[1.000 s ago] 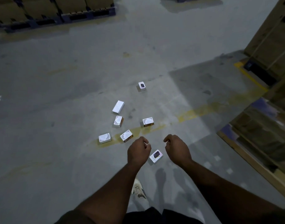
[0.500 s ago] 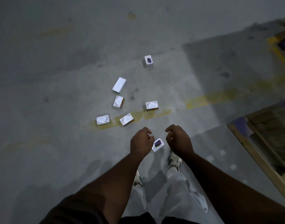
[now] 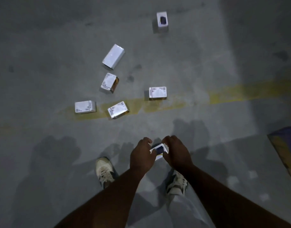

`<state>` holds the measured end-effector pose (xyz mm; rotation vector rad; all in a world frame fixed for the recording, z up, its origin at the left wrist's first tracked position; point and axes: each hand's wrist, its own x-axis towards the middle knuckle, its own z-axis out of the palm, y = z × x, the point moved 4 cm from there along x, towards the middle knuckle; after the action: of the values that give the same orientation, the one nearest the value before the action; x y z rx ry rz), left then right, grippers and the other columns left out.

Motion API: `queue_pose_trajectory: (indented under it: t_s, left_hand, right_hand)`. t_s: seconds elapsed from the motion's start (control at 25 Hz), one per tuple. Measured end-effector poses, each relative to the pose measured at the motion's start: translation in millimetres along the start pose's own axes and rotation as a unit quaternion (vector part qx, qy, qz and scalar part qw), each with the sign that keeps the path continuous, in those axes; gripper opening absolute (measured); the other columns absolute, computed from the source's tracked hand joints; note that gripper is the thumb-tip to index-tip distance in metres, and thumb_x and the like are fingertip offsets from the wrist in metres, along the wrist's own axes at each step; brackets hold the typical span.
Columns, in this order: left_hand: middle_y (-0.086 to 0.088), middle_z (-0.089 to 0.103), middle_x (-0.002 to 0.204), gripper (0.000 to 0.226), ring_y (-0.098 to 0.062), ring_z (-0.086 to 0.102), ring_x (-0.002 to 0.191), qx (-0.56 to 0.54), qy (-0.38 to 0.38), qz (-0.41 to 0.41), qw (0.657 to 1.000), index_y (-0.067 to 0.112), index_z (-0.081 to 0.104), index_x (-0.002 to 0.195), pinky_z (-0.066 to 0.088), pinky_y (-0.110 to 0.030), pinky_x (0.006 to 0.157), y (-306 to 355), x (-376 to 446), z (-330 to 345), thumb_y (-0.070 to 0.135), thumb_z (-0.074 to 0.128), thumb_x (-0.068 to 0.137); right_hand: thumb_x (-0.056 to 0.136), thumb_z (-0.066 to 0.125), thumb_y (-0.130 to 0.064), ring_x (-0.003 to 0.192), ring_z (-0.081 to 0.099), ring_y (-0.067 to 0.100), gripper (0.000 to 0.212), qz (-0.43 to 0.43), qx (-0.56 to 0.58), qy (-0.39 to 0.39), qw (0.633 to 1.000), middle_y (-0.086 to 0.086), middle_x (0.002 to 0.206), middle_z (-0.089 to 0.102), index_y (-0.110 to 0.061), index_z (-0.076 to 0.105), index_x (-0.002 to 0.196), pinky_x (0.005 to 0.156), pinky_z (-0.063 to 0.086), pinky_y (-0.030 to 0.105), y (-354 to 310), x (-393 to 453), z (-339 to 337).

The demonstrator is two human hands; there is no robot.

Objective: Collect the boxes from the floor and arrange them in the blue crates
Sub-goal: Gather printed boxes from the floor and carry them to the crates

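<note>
Both hands [image 3: 159,155] lowered, seven boxes [image 3: 113,56]

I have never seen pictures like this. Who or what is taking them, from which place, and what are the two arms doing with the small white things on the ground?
There is no machine here. A person wears one wide camera on the head; it looks down at their own arms and shoes. The surface is a grey concrete floor with a worn yellow line. Six small white boxes lie scattered on it, for example a plain one and a labelled one. A seventh box sits between the left hand and the right hand, whose fingers close around it. Whether it has left the floor, I cannot tell. No blue crate shows in this picture.
</note>
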<state>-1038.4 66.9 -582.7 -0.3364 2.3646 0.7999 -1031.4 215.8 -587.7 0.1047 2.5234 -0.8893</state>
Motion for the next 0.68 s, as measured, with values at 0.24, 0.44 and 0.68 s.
queue_pose_trajectory:
  t_s: [0.24,0.44,0.68]
  left_hand:
    - [-0.004,0.061,0.124,0.042,-0.022,0.063,0.112,0.03,-0.055,-0.016,0.998,0.017,0.053,0.128,0.047,-0.031,0.093,-73,68,82,0.025,0.069,0.09]
    - [-0.004,0.062,0.122,0.039,-0.022,0.062,0.111,0.009,-0.056,-0.013,0.998,0.017,0.054,0.128,0.047,-0.03,0.092,-116,95,118,0.021,0.064,0.091]
    - [0.003,0.062,0.11,0.034,-0.015,0.061,0.097,-0.032,-0.054,-0.038,0.997,0.022,0.054,0.123,0.041,-0.023,0.077,-144,123,141,0.027,0.066,0.091]
  right_hand:
    - [0.067,0.064,-0.003,0.102,0.052,0.03,0.046,-0.013,-0.058,-0.049,0.997,0.01,0.112,0.057,-0.009,0.06,0.112,0.07,0.05,0.038,77,42,118]
    - [0.062,0.068,0.005,0.106,0.052,0.031,0.053,-0.088,-0.134,-0.085,0.983,0.01,0.115,0.056,-0.009,0.058,0.113,0.069,0.052,0.038,112,72,188]
    - [0.073,0.071,-0.009,0.132,0.042,0.037,0.065,-0.148,-0.309,-0.157,0.926,0.018,0.139,0.05,-0.007,0.05,0.135,0.114,0.032,0.048,143,92,235]
